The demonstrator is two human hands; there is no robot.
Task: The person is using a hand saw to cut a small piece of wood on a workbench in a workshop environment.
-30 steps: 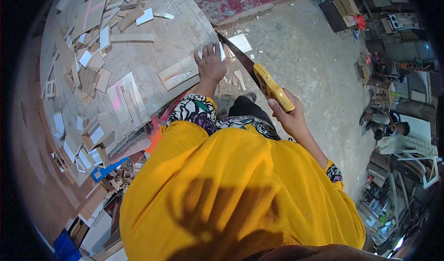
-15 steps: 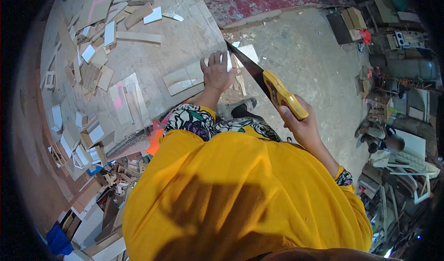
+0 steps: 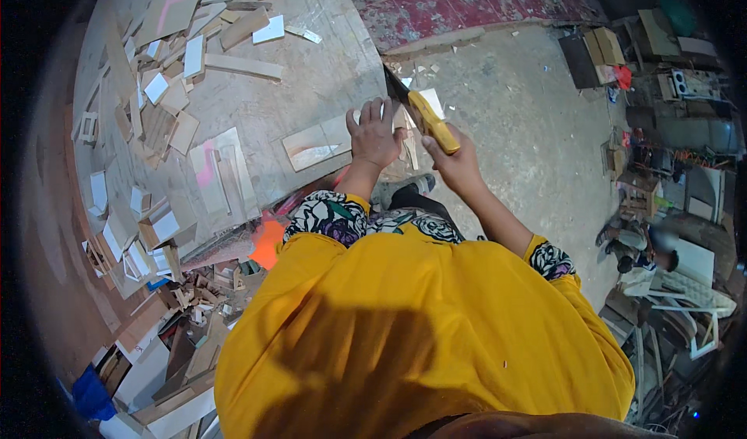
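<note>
My right hand (image 3: pixel 459 163) is wrapped round the yellow handle of a handsaw (image 3: pixel 433 121). The saw's dark blade points away and to the left, crossing the corner of the worktable (image 3: pixel 323 61); much of it is hidden by the handle and the table edge. Just left of the saw, my left hand (image 3: pixel 375 139) lies with fingers spread on the end of a pale flat board (image 3: pixel 315 145) by the table edge. The hand covers that end, so the spot where blade and wood meet is hard to make out.
Wood offcuts (image 3: pixel 191 57) are heaped across the table's left side, beside a pink-marked board (image 3: pixel 206 166). More scrap wood (image 3: pixel 183 338) lies below at left. A pale piece (image 3: pixel 428 103) rests on the concrete floor. Another person (image 3: pixel 634 240) sits far right near stacked furniture parts.
My right hand has pushed the saw forward and left, so less of the blade shows. My left hand stays on the board, and the whole view has shifted slightly.
</note>
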